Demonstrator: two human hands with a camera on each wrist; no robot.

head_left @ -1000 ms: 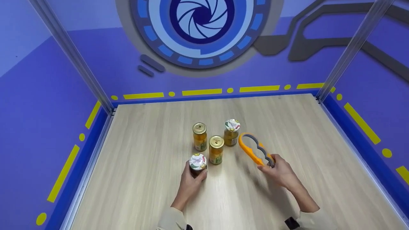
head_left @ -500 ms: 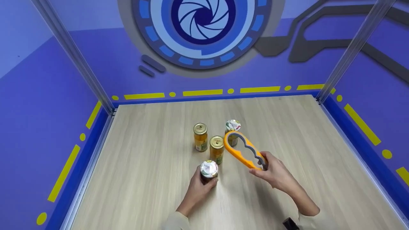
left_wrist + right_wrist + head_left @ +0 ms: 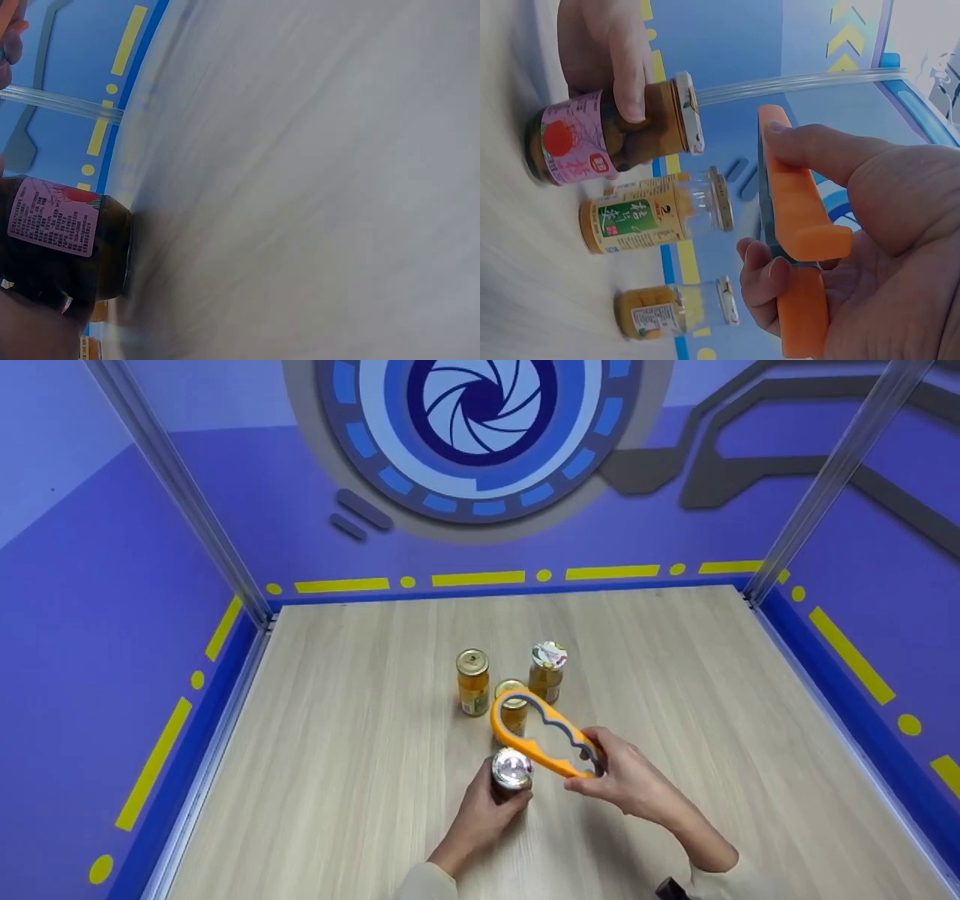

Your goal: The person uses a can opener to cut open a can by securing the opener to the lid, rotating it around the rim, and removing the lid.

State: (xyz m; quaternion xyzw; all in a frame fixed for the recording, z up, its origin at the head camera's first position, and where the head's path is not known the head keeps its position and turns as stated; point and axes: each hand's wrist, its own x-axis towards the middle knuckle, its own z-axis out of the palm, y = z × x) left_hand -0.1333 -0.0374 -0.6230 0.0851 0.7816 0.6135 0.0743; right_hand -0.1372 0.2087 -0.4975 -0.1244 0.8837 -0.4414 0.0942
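Observation:
My left hand (image 3: 484, 814) grips a glass jar (image 3: 574, 142) with a pink label, dark contents and a patterned lid. Whether its base touches the table cannot be told. My right hand (image 3: 630, 776) holds an orange and grey looped jar opener (image 3: 534, 753) by its handle end. The loop hangs up and to the right of the held jar, apart from its lid in the right wrist view. Behind the loop in the head view, a gold-lidded jar (image 3: 514, 721) is partly hidden. In the left wrist view, the dark jar (image 3: 52, 217) shows its label, with its lid out of frame.
Another gold-lidded jar (image 3: 472, 682) stands at the back left. A jar with a patterned lid (image 3: 549, 671) stands at the back right. All rest on a wood-grain table (image 3: 360, 720), enclosed by blue printed walls (image 3: 225, 495) and metal posts.
My left hand has carried the dark jar to the right and nearer to me. My right hand has brought the jar opener left, across the front gold-lidded jar in the head view.

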